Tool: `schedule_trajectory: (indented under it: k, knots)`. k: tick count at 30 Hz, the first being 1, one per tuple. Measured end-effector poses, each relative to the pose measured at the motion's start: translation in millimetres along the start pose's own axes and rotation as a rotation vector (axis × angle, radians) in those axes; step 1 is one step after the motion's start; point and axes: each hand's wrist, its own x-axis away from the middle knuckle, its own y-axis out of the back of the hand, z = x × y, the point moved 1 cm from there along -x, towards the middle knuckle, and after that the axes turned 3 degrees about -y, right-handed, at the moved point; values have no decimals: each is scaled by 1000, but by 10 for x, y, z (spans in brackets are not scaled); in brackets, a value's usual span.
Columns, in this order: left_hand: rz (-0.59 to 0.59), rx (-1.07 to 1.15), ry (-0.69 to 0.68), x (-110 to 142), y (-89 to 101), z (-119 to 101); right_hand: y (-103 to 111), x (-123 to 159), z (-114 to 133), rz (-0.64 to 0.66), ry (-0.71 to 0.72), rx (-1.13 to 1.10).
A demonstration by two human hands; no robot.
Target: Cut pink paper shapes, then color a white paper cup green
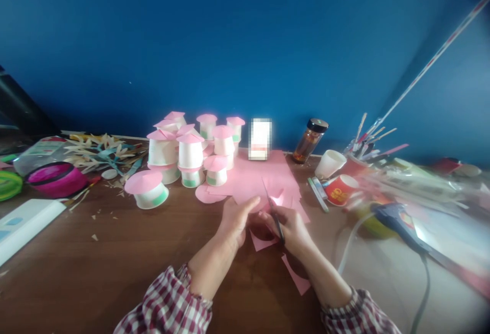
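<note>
My right hand (294,225) is closed on a pair of scissors (278,221), whose blades point up and away from me over pink paper. My left hand (234,217) pinches a piece of pink paper (264,202) beside the blades. The outline of that piece blends into the pink sheets (275,168) spread behind it. Below my hands, a curved pink offcut (262,242) shows, and another offcut (296,275) lies nearer me. To the left stand several white paper cups (190,155) topped with pink paper cones, some stacked. One short cup (151,196) with a pink top stands in front.
A hot glue gun (400,221) with a cord lies at right, near a red paper cup (340,190), a white cup (330,164) and a dark-lidded bottle (311,141). Wooden pieces (103,152), a magenta container (57,180) and a white box (30,224) are at left.
</note>
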Motion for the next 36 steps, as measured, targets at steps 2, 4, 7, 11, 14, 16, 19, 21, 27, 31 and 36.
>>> schedule_trajectory:
  k: [2,4,7,11,14,16,19,21,27,31,36]
  knots:
    - [-35,-9,-26,-4,4,16,-5,2,-1,2,-1,1]
    - [-51,-25,-33,-8,4,25,-9,7,5,10,-4,-12]
    - [-41,-48,-32,-11,3,28,-13,11,15,18,-1,-43]
    - [-20,-61,-35,-22,27,48,-15,14,18,34,-11,-71]
    - [-18,-67,-42,-40,59,80,-8,17,18,34,-18,-59]
    - [-18,-68,-43,-53,75,100,-2,18,21,32,-13,-48]
    - [-17,-59,-45,-66,82,114,6,18,26,21,-5,-27]
    - [-16,-58,-47,-69,79,113,8,16,26,17,-4,-16]
    - [12,-45,-52,-59,66,90,6,7,24,-2,2,12]
    - [23,-47,-46,-51,58,79,-1,7,33,-13,-17,17]
    - [-3,-31,-50,-41,46,69,-7,5,41,-23,-36,25]
